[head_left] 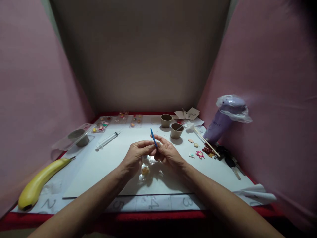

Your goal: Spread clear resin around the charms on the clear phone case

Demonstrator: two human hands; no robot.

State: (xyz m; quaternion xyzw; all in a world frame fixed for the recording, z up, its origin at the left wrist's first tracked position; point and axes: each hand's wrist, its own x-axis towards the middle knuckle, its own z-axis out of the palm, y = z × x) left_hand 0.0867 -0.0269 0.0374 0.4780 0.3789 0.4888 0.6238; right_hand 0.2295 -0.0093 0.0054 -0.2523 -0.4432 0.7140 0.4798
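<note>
Both hands meet over the middle of the white board [99, 172]. A slim blue pointed tool [153, 136] stands up tilted between them, its tip upward, and my right hand [168, 152] is closed on it with thumb and fingers. My left hand [138, 152] is pinched at the tool's lower end, its fingertips touching those of the right. Whatever the left fingers hold is hidden or too small to make out. Just beneath the hands lies clear shiny plastic packaging [150, 161] with a small yellowish-brown piece [145, 170] in it.
Two brown cups [166, 121] stand behind the hands. Leftward lie a syringe [107, 141], a yellow banana-shaped object [39, 181] and a plastic container [74, 137]. Small charms [200, 154], a wooden stick [208, 142] and a purple bottle [223, 119] are on the right. Pink walls flank both sides.
</note>
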